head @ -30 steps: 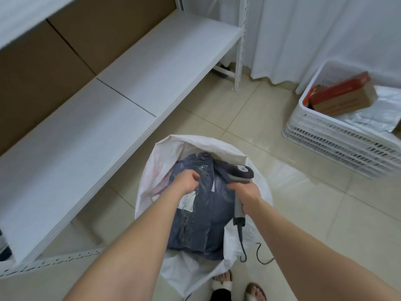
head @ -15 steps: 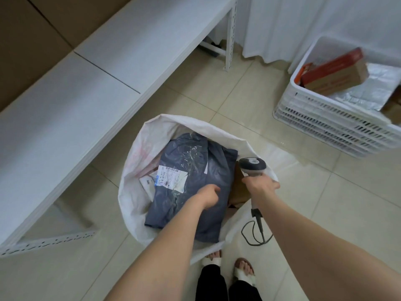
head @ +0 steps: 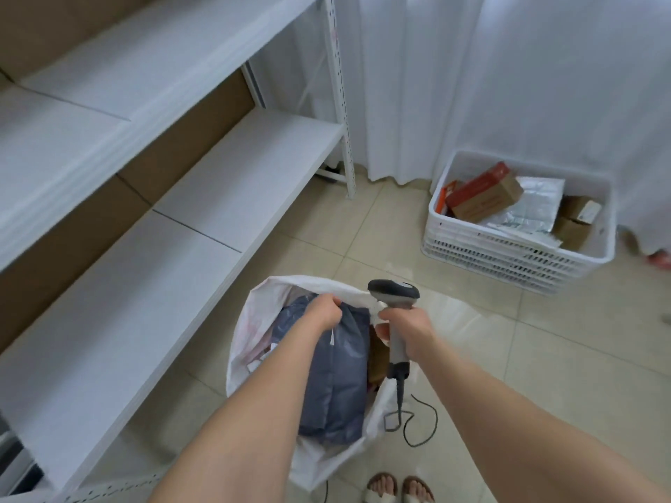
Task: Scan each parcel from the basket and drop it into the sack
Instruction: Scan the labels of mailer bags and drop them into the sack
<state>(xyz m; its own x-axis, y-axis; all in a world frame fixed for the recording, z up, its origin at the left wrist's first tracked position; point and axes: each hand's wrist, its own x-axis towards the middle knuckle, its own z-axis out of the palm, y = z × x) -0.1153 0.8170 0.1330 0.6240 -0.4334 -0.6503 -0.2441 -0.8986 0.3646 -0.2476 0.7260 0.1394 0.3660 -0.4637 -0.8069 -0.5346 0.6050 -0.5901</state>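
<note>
Beige glossy floor tiles (head: 544, 357); white metal shelving (head: 236, 176) at left, brown backing (head: 174, 154); white curtain (head: 508, 85) behind.

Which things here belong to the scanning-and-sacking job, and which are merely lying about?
Job:
scanner in the right hand
sack
grey parcel
basket
red-topped box
silver mailer

Lying about:
white shelving
curtain

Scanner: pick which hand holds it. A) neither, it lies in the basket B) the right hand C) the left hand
B: the right hand grips the scanner by its handle above the sack, while the left hand holds the grey parcel.
</note>
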